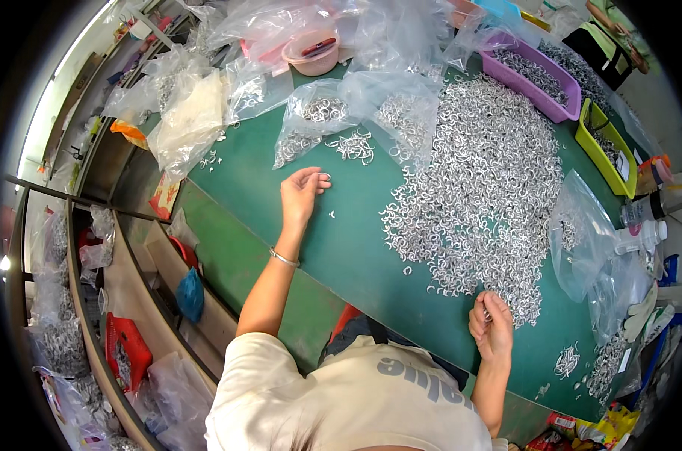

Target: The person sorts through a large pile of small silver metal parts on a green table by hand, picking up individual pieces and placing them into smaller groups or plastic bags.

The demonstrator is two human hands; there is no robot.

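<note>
My left hand [302,195] is over the table's left part, thumb and fingers pinched on a small curved silver metal piece [324,177]. Just beyond it lie a little heap of similar pieces [351,147] and a clear bag of pieces [299,124]. My right hand [493,329] is at the near edge of a broad pile of curved metal pieces [483,180]. Its fingers are curled closed, and a bit of silver metal shows between them. How many pieces it holds is hidden.
The green table [341,248] carries a purple basket [532,79] and a lime green basket [610,150] at far right. A pink bowl [311,52] stands among plastic bags at the back. Another small heap [567,361] lies near right. Shelves [160,286] line the left.
</note>
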